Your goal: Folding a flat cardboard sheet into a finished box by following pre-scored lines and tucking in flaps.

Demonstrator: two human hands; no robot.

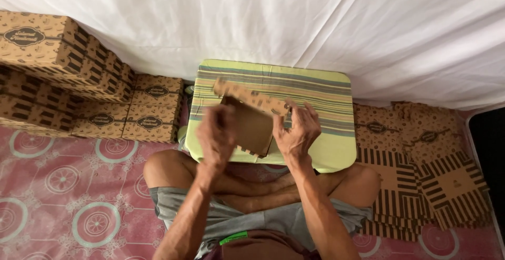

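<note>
Cardboard box blank (pixel 251 119), brown and printed, is held half-folded between both hands over a striped green lap table (pixel 321 89). The left hand (pixel 215 136) is blurred, so its finger positions can't be made out, but it's pressed against the blank's left side. The right hand (pixel 297 131) is clamped on the right edge, fingers spread. Part of the blank is hidden behind the hands. Finished boxes (pixel 79 89) are stacked off to the left, flat blanks (pixel 421 160) piled on the right, partly cut off.
</note>
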